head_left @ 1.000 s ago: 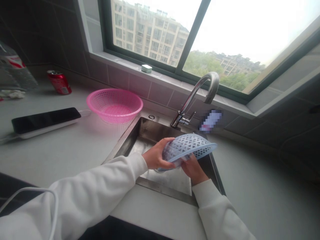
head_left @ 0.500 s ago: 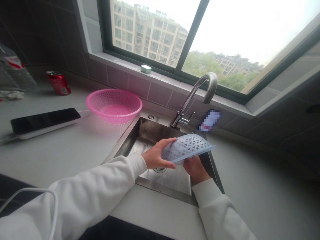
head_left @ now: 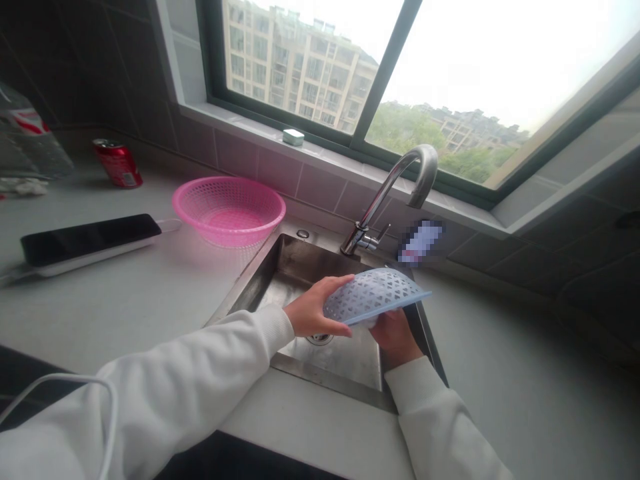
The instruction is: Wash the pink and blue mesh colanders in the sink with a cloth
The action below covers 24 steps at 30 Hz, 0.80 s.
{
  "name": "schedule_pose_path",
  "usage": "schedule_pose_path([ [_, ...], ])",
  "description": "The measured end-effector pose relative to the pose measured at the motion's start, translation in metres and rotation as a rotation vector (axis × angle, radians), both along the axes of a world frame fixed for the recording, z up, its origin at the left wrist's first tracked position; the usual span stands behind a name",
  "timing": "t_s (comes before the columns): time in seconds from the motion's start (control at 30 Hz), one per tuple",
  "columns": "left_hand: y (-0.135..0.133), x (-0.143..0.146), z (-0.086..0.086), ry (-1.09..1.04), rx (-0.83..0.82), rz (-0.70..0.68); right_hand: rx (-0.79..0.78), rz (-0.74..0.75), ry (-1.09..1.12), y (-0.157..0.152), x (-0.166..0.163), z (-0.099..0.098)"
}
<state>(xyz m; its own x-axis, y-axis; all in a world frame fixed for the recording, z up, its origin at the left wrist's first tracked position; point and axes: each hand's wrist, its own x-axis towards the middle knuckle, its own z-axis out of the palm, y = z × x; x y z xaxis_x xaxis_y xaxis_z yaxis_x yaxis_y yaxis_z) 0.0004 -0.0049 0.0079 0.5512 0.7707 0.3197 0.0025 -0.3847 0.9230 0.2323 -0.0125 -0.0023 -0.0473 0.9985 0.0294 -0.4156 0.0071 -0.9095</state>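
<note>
At the kitchen sink [head_left: 280, 263], I hold a pale blue perforated basket [head_left: 373, 295] upside down and tilted above the basin, just in front of the faucet [head_left: 395, 183]. My left hand [head_left: 313, 312] grips its near rim, fingers curled over the dome and thumb below. My right hand [head_left: 395, 337] sits under the basket (its fingers are hidden, so I cannot tell their grip). A pink basket [head_left: 229, 210] rests on the counter to the left.
</note>
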Motion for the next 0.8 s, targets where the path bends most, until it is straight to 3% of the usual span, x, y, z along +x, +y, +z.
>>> schedule_pose_path([
  [0.1,0.000,0.002,-0.003,-0.014,-0.032,-0.004,-0.029,-0.035,0.059,0.003,0.012,-0.003],
  [0.3,0.001,0.002,-0.004,-0.030,-0.037,0.006,0.003,0.075,-0.103,-0.005,-0.014,-0.002],
  [0.53,0.002,0.003,-0.007,0.003,-0.126,-0.014,-0.035,-0.060,0.054,0.004,0.016,-0.005],
  [0.8,0.001,0.003,-0.006,-0.006,-0.069,-0.007,-0.009,0.020,-0.046,-0.001,-0.001,-0.009],
])
